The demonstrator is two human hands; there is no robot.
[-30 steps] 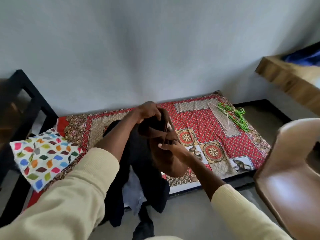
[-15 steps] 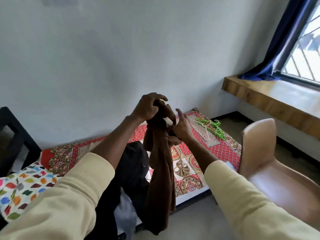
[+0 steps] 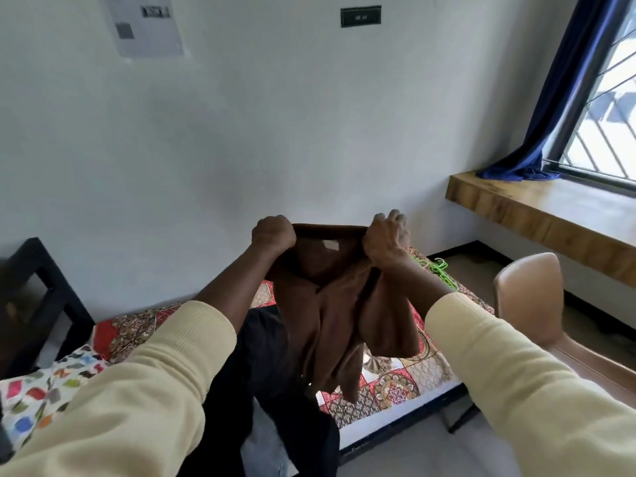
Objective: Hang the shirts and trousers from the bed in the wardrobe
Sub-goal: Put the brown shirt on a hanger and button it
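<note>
Nearest the camera, two cream sleeves reach forward from the lower corners. Below and between them, dark clothes [image 3: 275, 359] lie heaped on the near edge of the bed [image 3: 395, 401], with a patch of pale blue fabric showing under them at the bottom. A pillow [image 3: 44, 397] with coloured leaf shapes lies at the bed's left end, and a tan chair [image 3: 530, 297] stands to the right, beside the bed.

Further out, both hands hold a brown garment [image 3: 330, 304] up in the air above the patterned red bedspread. The left hand [image 3: 273, 234] is a closed fist gripping its upper edge on one side; the right hand [image 3: 387, 239] grips the other side with curled fingers. The cloth stretches between them, a white label showing just below the top edge, and the rest hangs down in loose folds.

Past the right hand, green hangers [image 3: 437, 268] lie on the bed's far end. Beyond are the white wall, a wooden window ledge [image 3: 537, 215] and a blue curtain [image 3: 557, 98].
</note>
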